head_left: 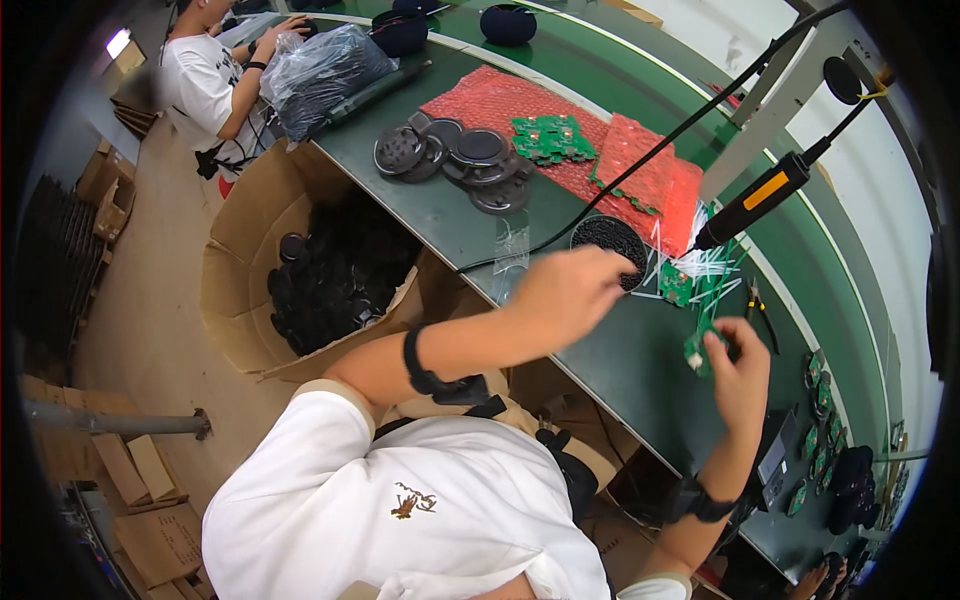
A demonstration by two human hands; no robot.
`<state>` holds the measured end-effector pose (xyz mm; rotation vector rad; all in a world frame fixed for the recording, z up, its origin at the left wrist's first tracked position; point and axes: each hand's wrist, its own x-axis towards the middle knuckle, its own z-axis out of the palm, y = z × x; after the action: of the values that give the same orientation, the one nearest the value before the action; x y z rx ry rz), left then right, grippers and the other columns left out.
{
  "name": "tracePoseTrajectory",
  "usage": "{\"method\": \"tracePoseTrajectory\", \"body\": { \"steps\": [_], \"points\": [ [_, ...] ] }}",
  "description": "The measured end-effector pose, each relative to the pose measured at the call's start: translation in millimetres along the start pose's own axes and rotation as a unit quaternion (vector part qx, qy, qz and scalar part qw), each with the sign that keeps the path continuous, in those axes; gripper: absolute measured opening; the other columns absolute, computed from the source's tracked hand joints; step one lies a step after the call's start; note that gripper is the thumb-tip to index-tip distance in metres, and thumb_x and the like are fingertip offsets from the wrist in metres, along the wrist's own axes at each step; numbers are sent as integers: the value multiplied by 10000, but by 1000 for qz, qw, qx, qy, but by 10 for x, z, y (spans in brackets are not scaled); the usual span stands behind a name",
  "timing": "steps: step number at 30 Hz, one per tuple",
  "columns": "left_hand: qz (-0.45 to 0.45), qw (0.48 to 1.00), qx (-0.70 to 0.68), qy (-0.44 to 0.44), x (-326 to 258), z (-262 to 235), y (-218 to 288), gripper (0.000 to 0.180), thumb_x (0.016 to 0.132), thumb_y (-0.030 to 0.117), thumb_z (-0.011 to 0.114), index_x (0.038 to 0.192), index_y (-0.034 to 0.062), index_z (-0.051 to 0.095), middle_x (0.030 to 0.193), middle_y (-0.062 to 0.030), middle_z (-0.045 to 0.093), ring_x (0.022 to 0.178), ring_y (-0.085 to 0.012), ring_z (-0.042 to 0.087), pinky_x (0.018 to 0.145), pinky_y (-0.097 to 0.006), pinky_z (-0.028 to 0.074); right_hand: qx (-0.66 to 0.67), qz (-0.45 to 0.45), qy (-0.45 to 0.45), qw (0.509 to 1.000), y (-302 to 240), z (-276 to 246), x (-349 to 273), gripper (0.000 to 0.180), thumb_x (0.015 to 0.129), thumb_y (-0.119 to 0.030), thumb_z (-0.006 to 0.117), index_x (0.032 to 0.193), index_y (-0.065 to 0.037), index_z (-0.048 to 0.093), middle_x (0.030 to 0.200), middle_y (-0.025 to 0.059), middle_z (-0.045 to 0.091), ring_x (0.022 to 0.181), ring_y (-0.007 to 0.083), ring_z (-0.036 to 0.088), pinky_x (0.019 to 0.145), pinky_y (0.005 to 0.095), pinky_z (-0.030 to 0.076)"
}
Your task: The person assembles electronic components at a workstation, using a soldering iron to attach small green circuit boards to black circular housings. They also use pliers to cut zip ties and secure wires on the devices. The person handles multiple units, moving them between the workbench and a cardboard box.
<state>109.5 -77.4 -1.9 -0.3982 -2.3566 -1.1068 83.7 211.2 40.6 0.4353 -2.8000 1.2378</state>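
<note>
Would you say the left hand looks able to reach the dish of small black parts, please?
Probably yes: the left hand is at the round dish, and nothing visible seems to stand between its fingers and the black parts.

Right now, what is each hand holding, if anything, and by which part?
The right grip pinches a small green circuit board near one edge. Whether the left grip holds anything cannot be told.

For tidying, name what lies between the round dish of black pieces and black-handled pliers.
Head view: a green circuit board; thin white and green strips.
</note>
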Motion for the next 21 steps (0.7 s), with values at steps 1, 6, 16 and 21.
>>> {"method": "tracePoseTrajectory", "body": {
  "steps": [1, 6, 16, 21],
  "points": [
    [-8, 1000, 12, 15, -6, -166, -104, 293, 855, 49, 721, 1142, 27, 664, 991, -152, 687, 900, -360, 690, 770, -425, 555, 4, 21, -4, 1000, 62, 9, -136, 161, 915, -68, 700, 1028, 45, 682, 860, 49, 695, 808, 112, 622, 743, 277, 495],
    [-30, 927, 338, 156, 396, -914, -1220, 333, 832, 179, 784, 1131, 59, 699, 1034, -130, 718, 990, -349, 676, 877, -449, 533, 33, 126, 7, 991, 505, 163, -573, 146, 934, -34, 690, 1058, 40, 675, 904, 30, 680, 826, 89, 613, 751, 249, 498],
    [-187, 924, 326, 73, 732, -1192, -1807, 329, 997, 334, 593, 1125, 46, 688, 1060, -227, 708, 1019, -440, 660, 871, -522, 522, 163, 133, 145, 967, 647, 184, -878, 123, 952, -23, 684, 1058, 32, 658, 963, 34, 671, 876, 94, 631, 779, 243, 501],
    [-257, 935, -154, 192, 517, -1440, -1269, 305, 1081, 255, 501, 1069, 2, 670, 906, -94, 724, 816, -227, 699, 753, -377, 546, 223, 78, 253, 938, 777, 135, -1125, 135, 976, 16, 655, 1093, 3, 589, 958, 6, 600, 880, 81, 583, 826, 227, 472]
  ]
}}
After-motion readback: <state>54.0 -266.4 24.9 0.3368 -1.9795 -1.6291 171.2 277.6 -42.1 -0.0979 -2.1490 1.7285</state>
